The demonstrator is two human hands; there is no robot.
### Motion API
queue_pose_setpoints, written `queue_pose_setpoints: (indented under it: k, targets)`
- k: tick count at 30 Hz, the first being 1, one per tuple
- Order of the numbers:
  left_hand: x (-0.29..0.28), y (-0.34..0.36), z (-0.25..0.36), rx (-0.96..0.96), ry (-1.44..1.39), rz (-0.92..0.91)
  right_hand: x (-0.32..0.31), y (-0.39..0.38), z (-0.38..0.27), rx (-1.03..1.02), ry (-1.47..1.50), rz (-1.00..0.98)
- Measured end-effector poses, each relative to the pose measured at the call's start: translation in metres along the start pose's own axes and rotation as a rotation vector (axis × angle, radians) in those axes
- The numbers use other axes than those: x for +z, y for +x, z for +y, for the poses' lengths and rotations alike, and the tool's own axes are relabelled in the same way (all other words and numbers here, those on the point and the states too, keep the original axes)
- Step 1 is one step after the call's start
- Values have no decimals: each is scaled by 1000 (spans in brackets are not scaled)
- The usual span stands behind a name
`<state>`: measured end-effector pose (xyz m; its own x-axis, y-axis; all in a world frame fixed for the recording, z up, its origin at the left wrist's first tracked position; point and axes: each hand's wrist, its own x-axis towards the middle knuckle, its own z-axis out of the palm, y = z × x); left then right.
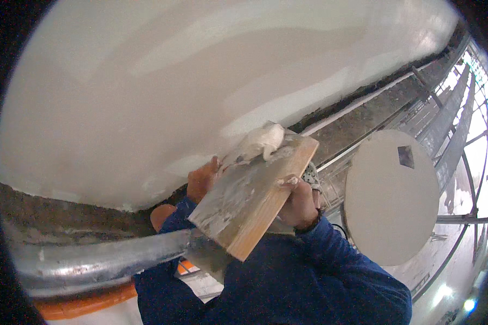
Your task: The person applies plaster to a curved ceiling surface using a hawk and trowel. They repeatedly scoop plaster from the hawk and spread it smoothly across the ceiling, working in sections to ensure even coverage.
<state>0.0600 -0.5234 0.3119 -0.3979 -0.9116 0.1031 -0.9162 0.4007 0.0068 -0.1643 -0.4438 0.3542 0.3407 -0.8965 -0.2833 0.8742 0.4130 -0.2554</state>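
Observation:
A wooden board (249, 197), smeared with pale compound, is held tilted in front of me, with a white lump of the compound (263, 138) near its upper end. My left hand (203, 177) is closed at the board's left edge, its fingers partly hidden behind it. My right hand (297, 208) grips the right edge, its thumb coated in pale residue. Just beyond the board rises a plastered wall (162, 92) with lighter, patchy streaks. A speckled item (312, 176), too hidden to name, shows behind my right hand.
A metal pipe (103, 260) crosses at lower left above an orange bar (87, 304). A dark ledge (65, 216) runs along the wall's foot. To the right are a round cream panel (385, 206) with a square opening, long grey beams (447, 124) and a bright metal framework.

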Motion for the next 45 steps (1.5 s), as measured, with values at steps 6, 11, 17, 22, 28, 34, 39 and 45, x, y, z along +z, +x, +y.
queue_pose_setpoints:
  k: [6,11,17,22,28,34,39,45]
  targets:
    - [19,0,-10,-283,143,-35,-75,35,-73,-191,-40,-83]
    - [-27,2,-35,-463,-80,225,-143,101,-181,-721,-975,185]
    - [-83,31,-24,-402,-273,446,-155,172,-319,-982,-882,255]
    - [-76,65,-36,-267,-279,649,-164,201,-412,-1190,-1189,289]
    - [-95,19,-155,-59,-875,643,-160,225,-400,-1504,-1758,510]
    - [-139,32,-52,-184,-178,763,-157,248,-293,-1561,-1677,434]
    - [-143,8,-64,-518,-266,690,-112,265,-153,-1596,-1596,472]
    - [-132,8,-53,-263,117,583,-50,266,5,-1201,-1666,467]
